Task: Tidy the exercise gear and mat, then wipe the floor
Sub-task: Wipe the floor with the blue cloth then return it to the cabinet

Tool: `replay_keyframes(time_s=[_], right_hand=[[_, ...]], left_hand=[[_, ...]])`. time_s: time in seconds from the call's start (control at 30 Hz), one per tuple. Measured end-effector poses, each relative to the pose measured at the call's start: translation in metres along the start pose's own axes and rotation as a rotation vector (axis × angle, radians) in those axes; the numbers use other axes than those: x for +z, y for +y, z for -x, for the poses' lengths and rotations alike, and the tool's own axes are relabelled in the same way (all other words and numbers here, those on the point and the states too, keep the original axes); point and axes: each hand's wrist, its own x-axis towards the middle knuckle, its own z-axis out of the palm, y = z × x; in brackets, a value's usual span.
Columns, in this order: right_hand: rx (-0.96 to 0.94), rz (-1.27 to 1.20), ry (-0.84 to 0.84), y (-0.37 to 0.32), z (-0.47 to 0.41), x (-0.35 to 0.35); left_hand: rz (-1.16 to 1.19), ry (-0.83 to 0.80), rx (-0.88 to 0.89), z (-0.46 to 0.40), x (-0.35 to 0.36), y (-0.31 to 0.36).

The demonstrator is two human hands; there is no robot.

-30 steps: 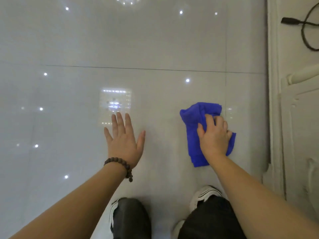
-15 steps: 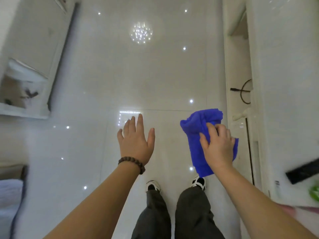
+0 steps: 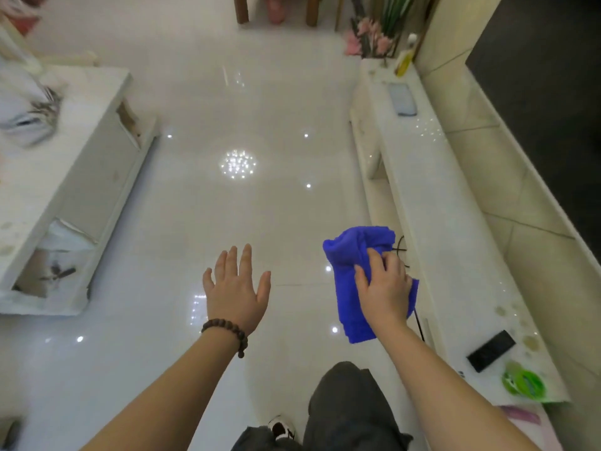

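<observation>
Right hand (image 3: 383, 296) grips blue cloth (image 3: 354, 255), bunched under fingers; left hand (image 3: 237, 294) spread flat, empty.

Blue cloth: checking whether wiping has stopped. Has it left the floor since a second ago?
Yes. The blue cloth rose off the floor, now level with the white cabinet.

Place: a home living room.
Floor: glossy white tiled floor (image 3: 201, 203).
Furniture: white coffee table (image 3: 65, 177), long low TV cabinet (image 3: 435, 203).
Small items: remote control (image 3: 491, 350), flowers (image 3: 367, 37).

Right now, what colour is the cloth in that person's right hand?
Bright blue, plain; the head view shows the cloth best.
</observation>
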Motion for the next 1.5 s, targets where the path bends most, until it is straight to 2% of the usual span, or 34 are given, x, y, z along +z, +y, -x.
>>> replay_keyframes(time_s=[0.17,0.33,0.73,1.0,1.23,1.5], right_hand=[[0.028,-0.004,0.102,-0.004,-0.043,-0.009],[0.091,0.015,0.134,0.01,-0.114,0.003],[0.208,0.062,0.228,0.051,-0.381,0.025],[0.34,0.113,0.139,0.069,-0.487,0.039],[0.529,0.107,0.182,0.061,-0.58,0.088],[0.8,0.047,0.258,0.008,-0.699,0.131]], left_hand=[[-0.009,-0.036,0.039,-0.045,-0.009,0.02],[-0.003,-0.058,0.09,-0.122,-0.004,0.055],[-0.07,-0.049,0.231,-0.393,-0.019,0.183],[-0.024,-0.127,0.326,-0.52,-0.015,0.262],[-0.07,-0.214,0.496,-0.66,0.001,0.301],[-0.129,-0.28,0.813,-0.837,-0.014,0.338]])
